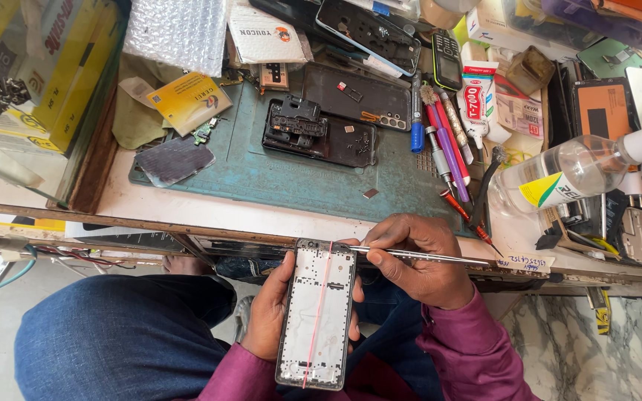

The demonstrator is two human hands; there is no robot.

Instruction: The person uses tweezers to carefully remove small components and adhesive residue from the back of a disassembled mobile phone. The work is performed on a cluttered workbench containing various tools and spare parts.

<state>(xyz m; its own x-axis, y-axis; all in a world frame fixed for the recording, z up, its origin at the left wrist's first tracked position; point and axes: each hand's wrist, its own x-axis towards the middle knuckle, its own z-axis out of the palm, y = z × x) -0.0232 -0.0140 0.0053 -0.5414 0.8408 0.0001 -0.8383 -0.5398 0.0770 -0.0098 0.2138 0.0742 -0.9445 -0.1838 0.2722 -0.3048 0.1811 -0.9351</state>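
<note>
My left hand (265,312) holds an opened phone frame (317,315) upright over my lap, its pale inner side facing up with a thin red line running down its length. My right hand (421,260) grips a slim metal tool (417,256) like a pen, its tip resting at the frame's upper right edge. Both hands sit just below the workbench's front edge (187,223).
On the teal work mat (276,178) lie a dismantled phone (317,130), a back cover (354,96) and small parts. Screwdrivers and pens (447,141) lie to the right, beside a clear spray bottle (574,171). Boxes, bubble wrap and more phones crowd the back.
</note>
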